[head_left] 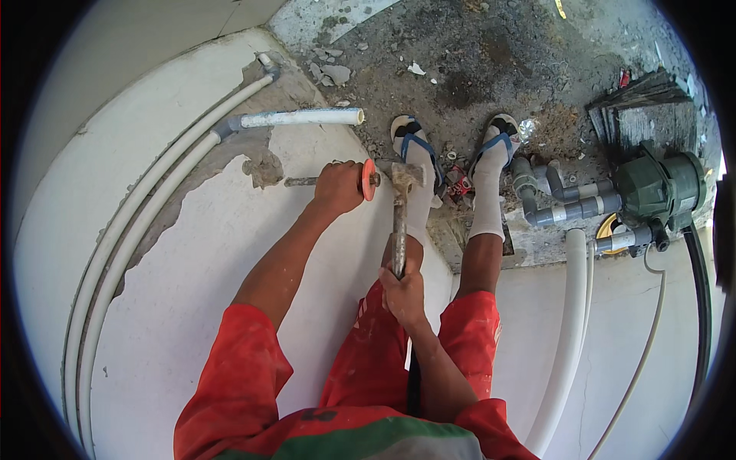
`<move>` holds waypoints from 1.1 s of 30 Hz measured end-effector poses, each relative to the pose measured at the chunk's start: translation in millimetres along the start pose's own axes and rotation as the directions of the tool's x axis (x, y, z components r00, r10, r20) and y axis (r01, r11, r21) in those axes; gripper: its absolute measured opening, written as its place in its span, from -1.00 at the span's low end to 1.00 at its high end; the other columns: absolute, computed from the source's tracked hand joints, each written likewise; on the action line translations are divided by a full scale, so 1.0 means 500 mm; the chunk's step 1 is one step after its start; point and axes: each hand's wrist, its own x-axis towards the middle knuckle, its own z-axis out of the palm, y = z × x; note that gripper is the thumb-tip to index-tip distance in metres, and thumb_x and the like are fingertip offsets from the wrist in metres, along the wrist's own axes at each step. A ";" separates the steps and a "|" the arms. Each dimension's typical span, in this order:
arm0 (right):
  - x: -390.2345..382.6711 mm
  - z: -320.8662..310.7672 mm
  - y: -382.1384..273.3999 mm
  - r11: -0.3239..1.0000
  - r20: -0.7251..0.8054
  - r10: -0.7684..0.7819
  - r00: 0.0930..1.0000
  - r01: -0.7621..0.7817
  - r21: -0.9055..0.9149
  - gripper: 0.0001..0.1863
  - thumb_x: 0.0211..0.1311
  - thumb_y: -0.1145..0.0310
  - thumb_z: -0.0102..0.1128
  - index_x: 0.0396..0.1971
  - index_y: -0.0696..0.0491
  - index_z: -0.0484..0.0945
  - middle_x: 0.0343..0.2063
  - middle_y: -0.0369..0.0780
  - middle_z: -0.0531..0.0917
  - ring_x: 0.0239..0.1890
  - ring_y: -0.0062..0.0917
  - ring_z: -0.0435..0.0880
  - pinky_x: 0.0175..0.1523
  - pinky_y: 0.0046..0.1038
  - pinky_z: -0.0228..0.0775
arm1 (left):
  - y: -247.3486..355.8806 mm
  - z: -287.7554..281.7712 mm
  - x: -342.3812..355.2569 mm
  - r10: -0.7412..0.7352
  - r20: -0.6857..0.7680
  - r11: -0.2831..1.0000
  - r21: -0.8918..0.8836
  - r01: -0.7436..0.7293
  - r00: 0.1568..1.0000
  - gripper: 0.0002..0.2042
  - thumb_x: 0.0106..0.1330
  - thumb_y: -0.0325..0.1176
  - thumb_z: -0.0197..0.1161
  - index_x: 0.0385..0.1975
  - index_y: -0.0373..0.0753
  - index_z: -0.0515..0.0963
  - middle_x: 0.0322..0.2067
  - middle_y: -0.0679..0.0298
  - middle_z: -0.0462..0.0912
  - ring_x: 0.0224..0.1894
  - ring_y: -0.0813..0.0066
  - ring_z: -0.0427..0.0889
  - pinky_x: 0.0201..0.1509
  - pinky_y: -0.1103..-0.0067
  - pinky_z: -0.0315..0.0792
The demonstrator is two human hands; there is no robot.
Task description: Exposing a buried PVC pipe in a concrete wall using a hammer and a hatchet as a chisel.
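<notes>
My left hand [338, 188] is wrapped round a chisel [300, 182], behind its orange hand guard [368, 179]. The chisel's tip points left, toward a chipped patch [264, 169] in the white wall [192, 253]. In my right hand [402, 297] is a hammer [399, 222], gripped low on its worn handle. The hammer's head is up near the chisel's struck end, with a small gap between them. Just beyond my left hand a white pipe stub [299, 117] juts out from a grey elbow on the wall.
Two white pipes [146, 195] run along a broken channel in the wall at left. A green water pump [659, 188] with grey pipes [571, 211] stands at right, beside stacked dark sheets [642, 115]. Rubble lies on the rough floor [460, 69] around my sandalled feet.
</notes>
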 end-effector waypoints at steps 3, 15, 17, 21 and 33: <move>-0.008 -0.118 -0.117 0.977 -0.186 -0.009 0.982 0.048 0.209 -0.81 0.24 0.42 0.10 -0.42 0.12 0.27 -0.73 -0.34 0.33 -0.84 -0.70 0.30 -0.78 -0.61 0.12 | -0.004 -0.012 -0.004 0.012 -0.009 0.999 -0.040 -0.012 1.000 -0.87 0.05 -0.32 0.23 -0.52 -0.24 0.49 -0.51 0.12 0.57 -0.42 0.10 0.58 -0.26 0.32 0.44; -0.002 -0.112 -0.105 0.877 -0.035 -0.257 0.966 0.218 -0.428 -0.61 0.28 0.15 0.14 -0.33 0.19 0.28 -0.71 -0.21 0.43 -0.62 -0.59 0.44 -0.51 -0.43 0.29 | 0.002 0.003 0.002 0.019 0.002 1.000 -0.015 -0.019 1.000 -0.87 0.02 -0.36 0.25 -0.51 -0.25 0.48 -0.50 0.13 0.56 -0.42 0.10 0.57 -0.24 0.31 0.43; 0.014 -0.139 -0.180 0.960 -0.152 -0.266 0.952 0.246 -0.137 -0.66 0.34 0.21 0.06 -0.34 0.22 0.28 -0.73 -0.23 0.42 -0.70 -0.62 0.36 -0.60 -0.48 0.23 | -0.018 -0.003 -0.007 0.013 -0.008 1.000 -0.013 -0.013 1.000 -0.86 0.02 -0.35 0.26 -0.51 -0.24 0.48 -0.51 0.14 0.56 -0.43 0.10 0.57 -0.24 0.32 0.43; 0.049 -0.119 -0.150 0.859 -0.240 -0.451 0.860 0.345 -0.378 -0.77 0.28 0.39 0.02 -0.27 0.21 0.21 -0.72 -0.18 0.47 -0.74 -0.46 0.49 -0.66 -0.41 0.28 | 0.010 0.009 0.004 0.025 -0.025 1.000 0.015 -0.024 0.999 -0.85 0.02 -0.32 0.26 -0.51 -0.24 0.48 -0.51 0.12 0.56 -0.43 0.11 0.57 -0.25 0.33 0.43; -0.007 -0.102 -0.055 0.827 -0.027 -0.228 0.973 0.179 -0.533 -0.73 0.15 0.42 0.07 -0.37 0.28 0.21 -0.63 0.10 0.50 -0.59 0.04 0.52 -0.45 -0.15 0.35 | -0.004 0.057 -0.019 0.127 -0.006 0.976 0.180 -0.124 0.992 -0.84 0.04 -0.25 0.22 -0.59 -0.20 0.54 -0.53 0.17 0.57 -0.47 0.22 0.58 -0.26 0.42 0.38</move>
